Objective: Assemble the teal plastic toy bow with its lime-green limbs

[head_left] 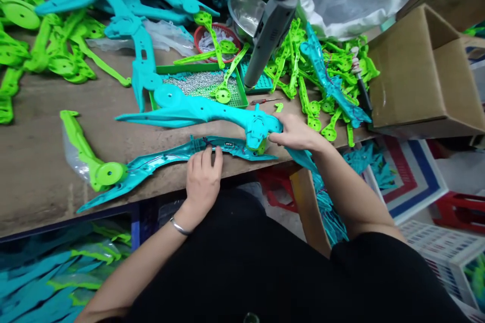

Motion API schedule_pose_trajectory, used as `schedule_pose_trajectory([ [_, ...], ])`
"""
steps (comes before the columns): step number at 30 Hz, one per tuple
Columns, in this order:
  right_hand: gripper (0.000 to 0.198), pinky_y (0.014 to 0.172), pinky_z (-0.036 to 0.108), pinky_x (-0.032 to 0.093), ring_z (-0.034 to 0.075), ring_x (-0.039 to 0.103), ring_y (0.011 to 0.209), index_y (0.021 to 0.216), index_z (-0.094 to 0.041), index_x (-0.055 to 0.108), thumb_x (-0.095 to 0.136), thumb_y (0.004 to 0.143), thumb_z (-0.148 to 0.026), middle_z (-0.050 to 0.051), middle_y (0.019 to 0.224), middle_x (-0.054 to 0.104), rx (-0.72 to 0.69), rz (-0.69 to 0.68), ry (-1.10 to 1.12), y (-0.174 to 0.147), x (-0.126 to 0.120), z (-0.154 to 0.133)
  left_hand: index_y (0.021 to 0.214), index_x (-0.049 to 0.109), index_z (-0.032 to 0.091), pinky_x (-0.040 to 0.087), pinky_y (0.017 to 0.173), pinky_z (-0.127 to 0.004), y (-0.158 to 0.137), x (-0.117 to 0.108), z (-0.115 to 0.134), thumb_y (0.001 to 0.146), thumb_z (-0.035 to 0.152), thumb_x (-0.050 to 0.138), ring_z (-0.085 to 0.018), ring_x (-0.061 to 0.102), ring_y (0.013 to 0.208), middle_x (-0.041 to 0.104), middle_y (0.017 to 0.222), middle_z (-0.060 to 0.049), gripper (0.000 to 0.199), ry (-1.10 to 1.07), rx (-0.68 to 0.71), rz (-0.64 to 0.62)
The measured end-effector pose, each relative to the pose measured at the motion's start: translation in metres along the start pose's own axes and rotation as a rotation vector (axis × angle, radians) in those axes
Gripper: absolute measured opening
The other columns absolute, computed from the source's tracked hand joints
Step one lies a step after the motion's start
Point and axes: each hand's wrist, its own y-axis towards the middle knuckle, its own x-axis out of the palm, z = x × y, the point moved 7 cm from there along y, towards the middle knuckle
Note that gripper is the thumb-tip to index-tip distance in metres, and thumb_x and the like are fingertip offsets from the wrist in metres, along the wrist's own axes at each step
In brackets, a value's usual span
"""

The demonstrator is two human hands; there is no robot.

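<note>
Nearer the person than the tray (241,94), the near shell (166,155) lies on the tabletop (38,181), hollow side up, with wires inside. The left hand (203,177) lies in front of the tray, its slightly bent fingers touching the near edge of this shell; I cannot tell whether they grip it.

To the right of the tray and nearer the person, the right hand (297,132) holds the right end of the far shell (212,110), fingers narrowed around it and thumb in front. From there the far shell stretches left between the tray and the near shell, covering part of the tray's front edge from view; whether it rests or is lifted, I cannot tell.

A green arm (85,153) lies left of the tray, its disc against the near shell's left end. Screws (193,82) fill part of the tray. A screwdriver (267,101) lies just right of it, a red basket (197,36) behind it.
</note>
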Motion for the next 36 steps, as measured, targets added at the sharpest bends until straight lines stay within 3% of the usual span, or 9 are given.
schedule_pose_trajectory([
  [3, 0.034, 0.060, 0.028, 0.039, 0.018, 0.056, 0.066, 0.100, -0.015, 0.066, 0.061, 0.074, -0.036, 0.003, 0.072, 0.065, -0.012, -0.020, 0.061, 0.009, 0.004, -0.005, 0.129, 0.062, 0.013, 0.047, 0.093, -0.045, -0.004, 0.001, 0.000, 0.096, 0.006, 0.037, -0.029, 0.062, 0.107, 0.066, 0.125, -0.022, 0.042, -0.025, -0.005, 0.008],
  [9, 0.047, 0.069, 0.033, 0.041, 0.023, 0.057, 0.076, 0.112, -0.015, 0.062, 0.057, 0.076, -0.044, 0.008, 0.088, 0.068, -0.039, 0.005, -0.017, 0.012, 0.002, -0.020, 0.129, 0.063, 0.012, 0.048, 0.094, -0.045, -0.005, 0.003, -0.001, 0.097, 0.007, 0.037, -0.029, 0.063, 0.108, 0.066, 0.125, -0.021, 0.041, -0.020, -0.010, -0.001],
  [15, 0.051, 0.075, 0.034, 0.041, 0.019, 0.052, 0.075, 0.125, -0.014, 0.049, 0.051, 0.081, -0.039, 0.005, 0.091, 0.063, -0.364, 0.022, 0.122, 0.020, 0.014, -0.081, 0.131, 0.062, 0.010, 0.051, 0.090, -0.045, -0.006, 0.001, 0.000, 0.097, 0.008, 0.039, -0.031, 0.065, 0.104, 0.067, 0.124, -0.023, 0.041, 0.002, 0.000, 0.017],
  [17, 0.055, 0.076, 0.034, 0.040, 0.019, 0.052, 0.077, 0.131, -0.013, 0.046, 0.050, 0.082, -0.039, 0.006, 0.093, 0.063, -0.416, 0.000, 0.130, 0.027, 0.024, -0.093, 0.131, 0.062, 0.008, 0.051, 0.090, -0.045, -0.006, 0.000, 0.001, 0.097, 0.008, 0.040, -0.031, 0.065, 0.102, 0.068, 0.122, -0.023, 0.041, 0.024, 0.011, 0.038],
  [25, 0.056, 0.076, 0.034, 0.041, 0.022, 0.056, 0.079, 0.134, -0.013, 0.049, 0.050, 0.081, -0.031, 0.010, 0.100, 0.067, -0.370, -0.070, 0.043, 0.039, 0.050, -0.095, 0.132, 0.062, 0.008, 0.051, 0.093, -0.046, -0.007, 0.001, -0.001, 0.098, 0.010, 0.039, -0.031, 0.066, 0.104, 0.067, 0.125, -0.022, 0.041, 0.007, -0.005, 0.012],
  [36, 0.063, 0.096, 0.043, 0.045, 0.029, 0.060, 0.109, 0.138, -0.009, 0.048, 0.053, 0.077, -0.024, 0.017, 0.126, 0.063, -0.558, -0.127, 0.073, 0.035, 0.070, -0.109, 0.136, 0.057, 0.006, 0.049, 0.102, -0.047, -0.011, 0.003, 0.005, 0.096, 0.009, 0.036, -0.031, 0.065, 0.111, 0.063, 0.133, -0.022, 0.045, -0.032, -0.014, -0.041],
])
